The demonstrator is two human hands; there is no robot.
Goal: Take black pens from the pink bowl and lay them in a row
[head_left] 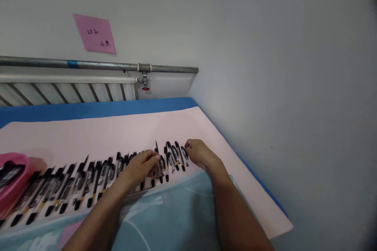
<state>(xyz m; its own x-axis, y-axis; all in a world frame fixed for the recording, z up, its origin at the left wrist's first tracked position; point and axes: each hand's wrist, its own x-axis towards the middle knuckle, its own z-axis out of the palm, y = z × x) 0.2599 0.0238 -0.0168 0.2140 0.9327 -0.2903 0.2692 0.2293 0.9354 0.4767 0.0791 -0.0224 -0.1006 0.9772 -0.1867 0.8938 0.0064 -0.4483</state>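
A long row of disassembled pens (96,180) lies across the pink sheet: black caps, clear barrels, refills and small tips. My left hand (144,164) is over the right part of the row, its thumb and fingers pinched together beside a clear barrel and a black cap (162,162). Whether it grips one of these parts is unclear. My right hand (200,153) is at the row's right end, fingers curled closed next to a black pen cap (184,152). Its fingertips are partly hidden, so what they hold cannot be made out.
A pink container (22,188) of black pen caps (11,174) stands at the left. The pink sheet (188,123) lies on a blue surface (118,109) against a wall. Light blue cloth (171,215) lies in front. Behind are a radiator (67,90), a pipe with valve (144,80) and a pink note (96,33).
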